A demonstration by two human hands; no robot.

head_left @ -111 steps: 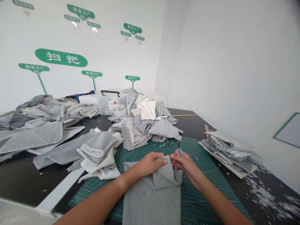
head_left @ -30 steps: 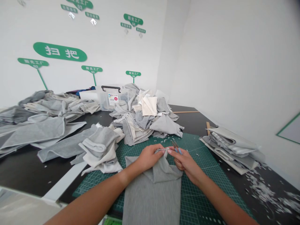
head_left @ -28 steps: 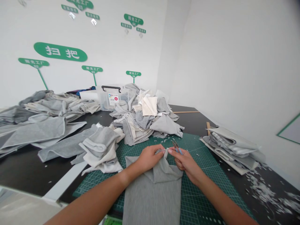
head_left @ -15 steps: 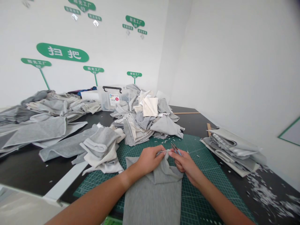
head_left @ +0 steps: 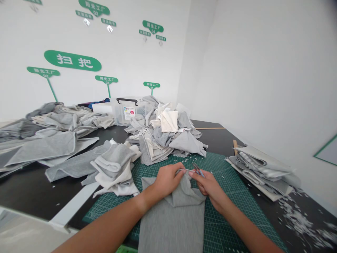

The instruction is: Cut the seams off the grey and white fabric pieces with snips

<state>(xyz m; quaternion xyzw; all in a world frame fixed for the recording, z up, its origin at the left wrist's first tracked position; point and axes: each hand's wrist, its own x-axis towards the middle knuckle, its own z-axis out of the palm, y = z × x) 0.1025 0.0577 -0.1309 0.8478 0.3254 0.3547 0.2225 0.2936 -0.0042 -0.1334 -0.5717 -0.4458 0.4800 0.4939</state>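
A grey cloth (head_left: 172,225) lies over the green cutting mat (head_left: 231,196), its far end lifted and folded back. My left hand (head_left: 168,180) is closed, pinching the lifted edge between thumb and fingers. Opposite it, my right hand (head_left: 210,186) is closed around a small pair of thread snips (head_left: 198,169) with bluish handles, its metal blades pointing up and away. The right thumb and forefinger also pinch the cloth's edge, which runs as a thin taut line between both hands. Most of the handles are hidden in the palm.
A heap of grey and cream cloths (head_left: 168,130) stands beyond the mat, beside a clear plastic box (head_left: 119,114). More cloths (head_left: 113,165) lie left. At right are a folded stack (head_left: 263,172), white scraps (head_left: 300,218) and a wooden strip (head_left: 235,146).
The cloth's edge between my hands was bunched and is now drawn straight. My right hand has shifted very slightly. The view has tilted a little upward.
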